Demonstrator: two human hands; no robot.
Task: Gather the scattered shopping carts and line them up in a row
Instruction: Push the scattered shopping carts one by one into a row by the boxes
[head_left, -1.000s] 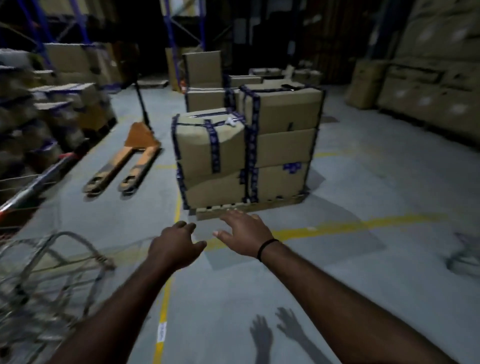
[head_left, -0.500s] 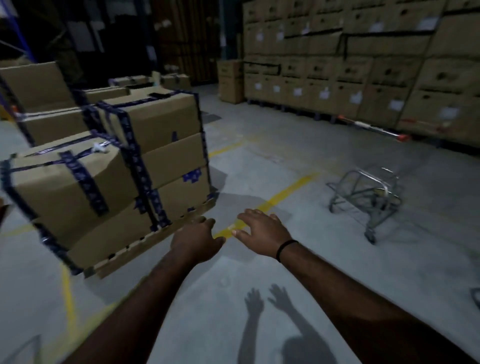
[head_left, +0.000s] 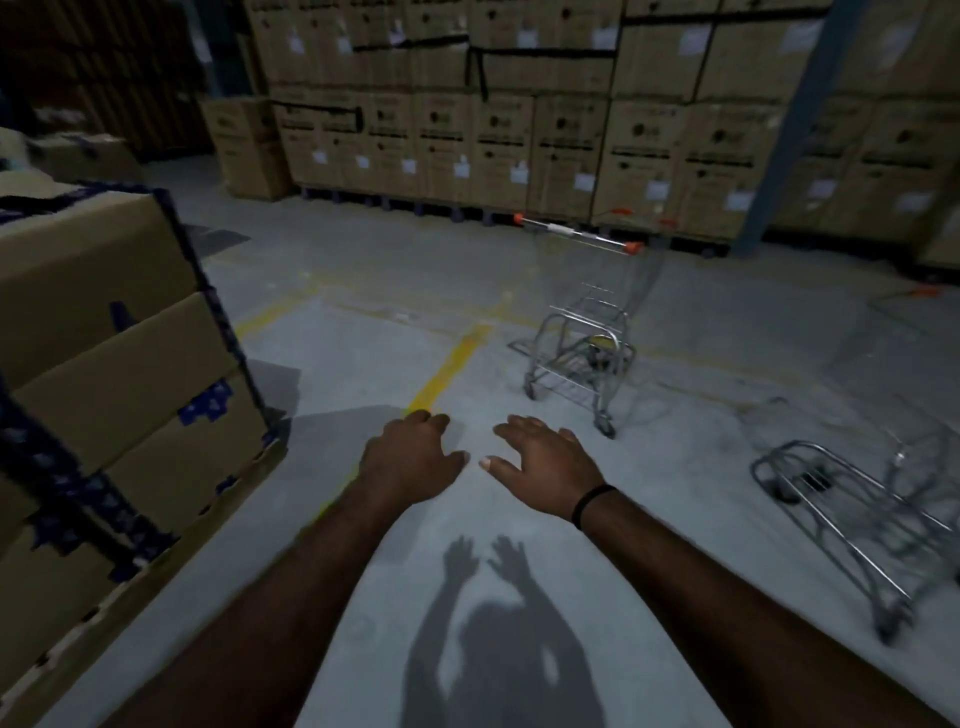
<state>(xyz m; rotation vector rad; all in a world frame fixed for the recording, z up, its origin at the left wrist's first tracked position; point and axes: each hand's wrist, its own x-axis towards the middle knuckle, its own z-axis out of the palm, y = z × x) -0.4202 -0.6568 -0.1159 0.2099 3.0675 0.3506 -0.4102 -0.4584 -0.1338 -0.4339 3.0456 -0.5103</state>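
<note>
Dim warehouse. The left hand (head_left: 410, 457) and right hand (head_left: 545, 462) reach forward side by side, slightly apart, palms down, fingers relaxed, holding nothing. On the grey concrete floor (head_left: 337, 338), one shopping cart (head_left: 582, 353) stands upright ahead and to the right, before a far wall of stacked cartons (head_left: 519, 130). A second cart (head_left: 857, 519) sits blurred at the floor's right edge. A strapped pallet of boxes (head_left: 114, 332) crowds the left edge. A yellow line (head_left: 447, 369) runs ahead of the hands.
</note>
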